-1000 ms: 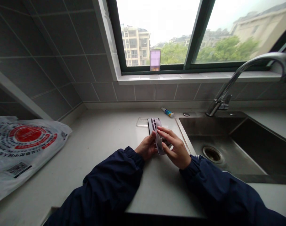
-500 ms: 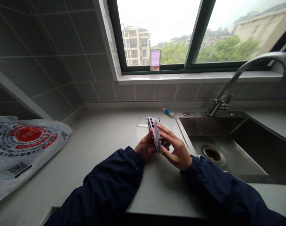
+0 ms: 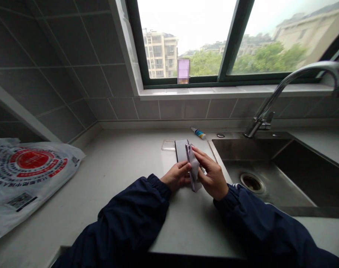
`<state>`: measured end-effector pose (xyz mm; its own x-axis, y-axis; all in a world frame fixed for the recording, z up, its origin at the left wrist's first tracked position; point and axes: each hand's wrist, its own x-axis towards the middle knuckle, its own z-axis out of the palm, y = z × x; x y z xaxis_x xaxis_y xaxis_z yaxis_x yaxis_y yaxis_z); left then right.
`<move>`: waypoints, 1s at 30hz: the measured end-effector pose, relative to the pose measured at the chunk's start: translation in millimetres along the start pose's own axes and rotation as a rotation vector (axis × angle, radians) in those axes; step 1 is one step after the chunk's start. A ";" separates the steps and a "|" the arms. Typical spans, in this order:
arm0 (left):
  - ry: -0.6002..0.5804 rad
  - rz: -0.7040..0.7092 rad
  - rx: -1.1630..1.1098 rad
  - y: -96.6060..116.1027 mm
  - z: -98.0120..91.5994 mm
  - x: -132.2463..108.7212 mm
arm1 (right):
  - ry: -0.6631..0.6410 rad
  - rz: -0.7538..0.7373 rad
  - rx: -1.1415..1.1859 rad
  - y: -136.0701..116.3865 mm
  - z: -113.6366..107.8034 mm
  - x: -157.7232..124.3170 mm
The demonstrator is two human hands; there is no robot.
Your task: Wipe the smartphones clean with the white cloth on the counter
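Observation:
A smartphone (image 3: 191, 173) stands on edge between my two hands, turned so that its thin side faces me. My left hand (image 3: 176, 175) is closed on its left side, thumb across the edge. Against the phone's right face, my right hand (image 3: 212, 175) presses a thin grey cloth (image 3: 196, 169) with bent fingers. Much of the cloth is hidden by those fingers. Just beyond my hands a flat pale rectangle with a dark edge (image 3: 182, 148) lies on the counter. Beside it on the left is a clear phone case (image 3: 167, 145).
A small blue-and-white tube (image 3: 199, 133) lies near the back wall. On the right are a steel sink (image 3: 249, 149) and a curved tap (image 3: 272, 100). A printed white plastic bag (image 3: 32, 178) rests at the left of the counter (image 3: 125, 156).
The phone has turned from showing its camera side to standing edge-on, slightly to the right. The flat rectangle behind it has come into fuller view. My right fingers have curled inward onto the cloth.

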<state>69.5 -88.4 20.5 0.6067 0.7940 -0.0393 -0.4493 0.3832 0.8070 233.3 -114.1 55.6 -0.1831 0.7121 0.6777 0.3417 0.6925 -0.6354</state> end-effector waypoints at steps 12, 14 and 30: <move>-0.105 -0.073 0.032 -11.4 -5.6 1.0 | -0.103 0.003 -0.026 -1.5 6.9 -10.1; -0.109 -0.071 0.024 -12.8 -7.4 1.7 | -0.129 -0.040 -0.024 -1.1 5.8 -9.9; -0.036 -0.029 -0.005 -9.8 -7.7 1.2 | -0.260 -0.073 -0.022 -1.2 1.9 -6.8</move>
<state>69.5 -87.6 8.1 0.6428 0.7649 -0.0410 -0.4343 0.4080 0.8031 232.4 -119.6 51.0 -0.4378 0.6677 0.6020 0.3383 0.7428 -0.5778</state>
